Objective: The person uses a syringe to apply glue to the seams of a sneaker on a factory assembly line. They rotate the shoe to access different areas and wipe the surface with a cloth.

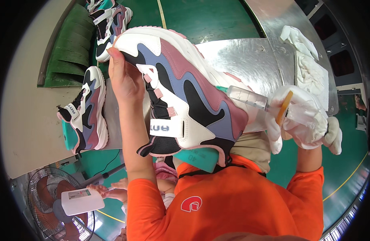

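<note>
My left hand [128,78] is wrapped round the toe end of a sneaker [193,100] in white, black, blue and mauve. The shoe is held tilted above the work surface, its strap side facing up and a teal insert [201,160] sticking out of the collar. My right hand [307,120], in a white glove, is closed round a clear syringe [247,97] with an amber flange. The syringe's teal tip points at the seam between the mauve upper and the white sole; I cannot tell whether it touches.
A matching sneaker [90,110] lies at the left, with more shoes [108,24] at the back beside a green flap [70,48]. White cloths [311,76] lie on the metal table [241,52] at right. Lower left are a fan [58,205] and another person's hands [112,190] with a white device [82,201].
</note>
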Available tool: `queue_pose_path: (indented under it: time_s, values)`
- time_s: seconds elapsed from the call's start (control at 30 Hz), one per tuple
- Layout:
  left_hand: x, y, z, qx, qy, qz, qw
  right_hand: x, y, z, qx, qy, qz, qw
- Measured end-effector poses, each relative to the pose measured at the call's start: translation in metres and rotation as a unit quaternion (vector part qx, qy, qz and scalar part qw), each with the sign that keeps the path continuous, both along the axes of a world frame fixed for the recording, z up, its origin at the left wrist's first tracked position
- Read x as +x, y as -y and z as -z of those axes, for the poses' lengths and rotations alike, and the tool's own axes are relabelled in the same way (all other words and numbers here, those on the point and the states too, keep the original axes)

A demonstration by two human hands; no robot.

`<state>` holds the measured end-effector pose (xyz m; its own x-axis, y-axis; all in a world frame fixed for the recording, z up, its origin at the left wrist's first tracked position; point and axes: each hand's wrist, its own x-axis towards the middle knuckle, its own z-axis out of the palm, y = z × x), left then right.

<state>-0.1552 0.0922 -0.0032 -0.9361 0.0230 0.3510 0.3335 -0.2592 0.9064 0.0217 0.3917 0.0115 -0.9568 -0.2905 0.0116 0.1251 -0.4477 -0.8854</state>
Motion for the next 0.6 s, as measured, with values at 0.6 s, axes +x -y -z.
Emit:
queue_pose_path:
  time_s: [0.6]
  values:
    - [-0.01,0.006,0.001,0.01,0.128,-0.062,0.99,0.017,-0.024,0.003,0.025,0.041,0.007,0.999]
